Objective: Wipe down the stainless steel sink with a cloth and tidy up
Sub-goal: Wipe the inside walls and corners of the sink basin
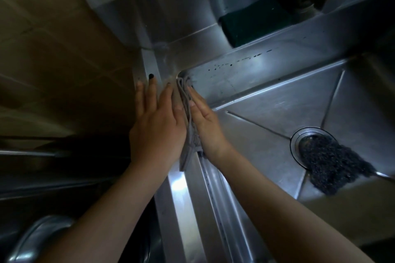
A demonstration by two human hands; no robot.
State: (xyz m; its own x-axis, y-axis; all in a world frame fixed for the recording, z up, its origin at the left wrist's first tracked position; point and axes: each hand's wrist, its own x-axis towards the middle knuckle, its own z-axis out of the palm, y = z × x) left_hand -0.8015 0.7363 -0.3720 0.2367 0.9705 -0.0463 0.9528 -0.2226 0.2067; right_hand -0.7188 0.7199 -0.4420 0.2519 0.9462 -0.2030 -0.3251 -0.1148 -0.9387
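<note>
The grey cloth (189,145) hangs over the left edge of the sink (267,113), near its far corner. Your hands are side by side with straight fingers. The left hand (158,126) lies flat on the sink's rim, and the right hand (207,126) presses the cloth on the inner wall. A dark scourer (333,162) lies over the sink's drain (299,141).

Folded grey cloth (186,113) draped over steel sink (267,113) rim.

The sink (267,117) is brushed silver-grey, with dark specks along its 12 o'clock wall. Pale grey cloth (188,141). Charcoal scouring pad (329,160) at 4 o'clock, dark green sponge (252,25) at 1 o'clock, beige wall tiles (53,49) at 10 o'clock.
</note>
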